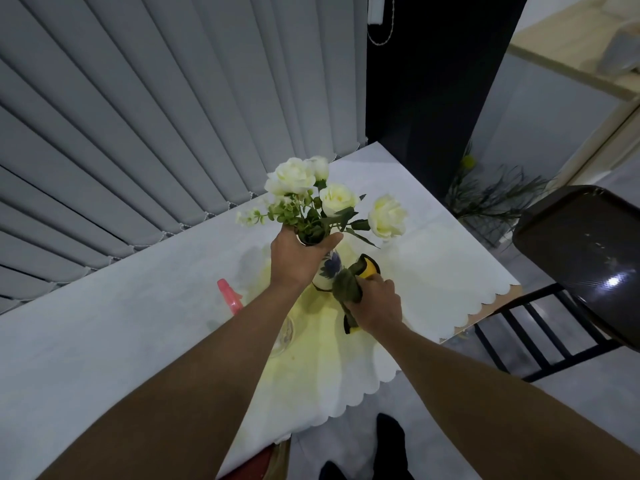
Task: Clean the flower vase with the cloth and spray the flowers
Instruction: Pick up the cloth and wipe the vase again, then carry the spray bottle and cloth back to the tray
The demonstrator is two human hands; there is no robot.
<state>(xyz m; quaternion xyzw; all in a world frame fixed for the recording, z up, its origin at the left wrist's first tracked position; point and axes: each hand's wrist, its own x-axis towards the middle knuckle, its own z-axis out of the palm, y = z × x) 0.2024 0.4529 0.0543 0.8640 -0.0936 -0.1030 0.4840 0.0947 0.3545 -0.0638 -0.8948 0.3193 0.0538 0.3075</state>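
Nearest the camera, two bare forearms are being stretched out over the table, which is being covered by a white scalloped cloth, toward the vase standing near its far corner. The vase is being gripped at the neck by the left hand, whose fingers are being wrapped closed just under the rim, probably so that the vase is being kept upright and steady while its side is being rubbed. Against the vase's right flank a bunched green and yellow cloth is being pressed by the right hand, which is being closed tightly around it. The wiping step is judged to be in hand; the spraying is not yet being done. Just left of the vase, a spray bottle is being largely hidden behind the left forearm, only its pink trigger head and a clear lower part being seen. The base of the vase is being covered by the cloth and hands, so its footing cannot be told. Above the vase's mouth, the white flowers are being held clear of both hands. Beyond the vase, grey vertical blinds are hanging.
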